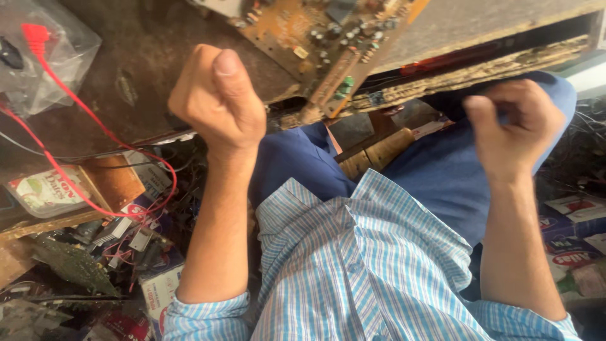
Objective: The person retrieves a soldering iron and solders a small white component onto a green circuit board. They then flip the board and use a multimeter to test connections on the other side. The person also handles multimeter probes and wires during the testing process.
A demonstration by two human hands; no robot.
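The circuit board (315, 31) is seen at the counter (126, 82) edge, just beyond the left hand (218, 95). It looks thin, light and easily broken, best held by its bare edges. Both hands, the right hand (514, 123) too, are curled shut on nothing.

We see a worn wooden bench top (145, 69), matt, dark and stained, its front edge (505, 66) rough and crumbling. The orange circuit board (309, 31) looks like dull laminate with small metal and plastic parts. Red wire (76, 101) has glossy plastic insulation; the clear plastic bag (60, 60) is shiny and creased. Striped shirt (353, 271) is thin woven cloth, trousers (435, 167) matt blue cloth. Cardboard boxes (161, 284) look scuffed.
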